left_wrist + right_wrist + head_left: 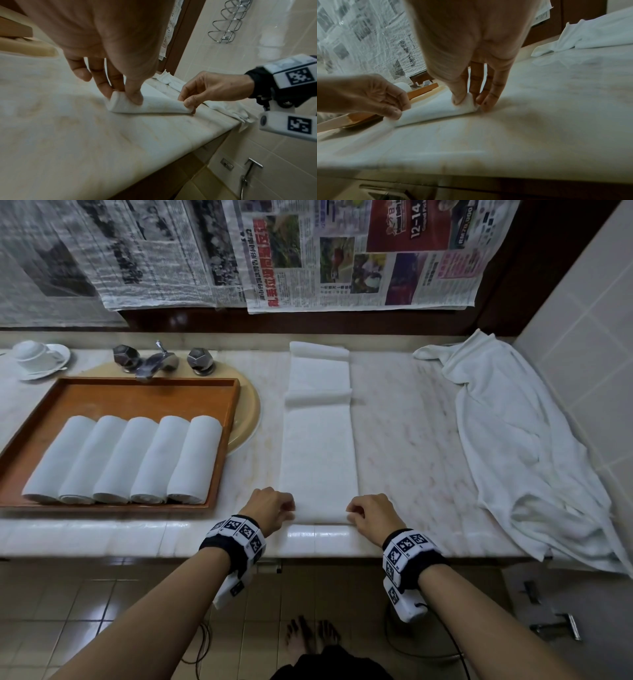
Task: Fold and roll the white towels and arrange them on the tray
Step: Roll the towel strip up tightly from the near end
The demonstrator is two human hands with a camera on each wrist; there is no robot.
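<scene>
A long folded white towel [318, 446] lies on the marble counter, running away from me. Its near end [147, 105] [436, 109] is curled up into a small roll. My left hand [272, 508] [123, 92] pinches the left corner of that roll between thumb and fingers. My right hand [370, 515] [471, 100] pinches the right corner in the same way. To the left, the wooden tray [226, 440] holds several rolled white towels [123, 460] side by side.
A loose white cloth [513, 446] is heaped at the counter's right end by the tiled wall. Behind the tray are a tap [150, 364] and a cup on a saucer [37, 357]. Newspaper [308, 251] hangs on the back wall.
</scene>
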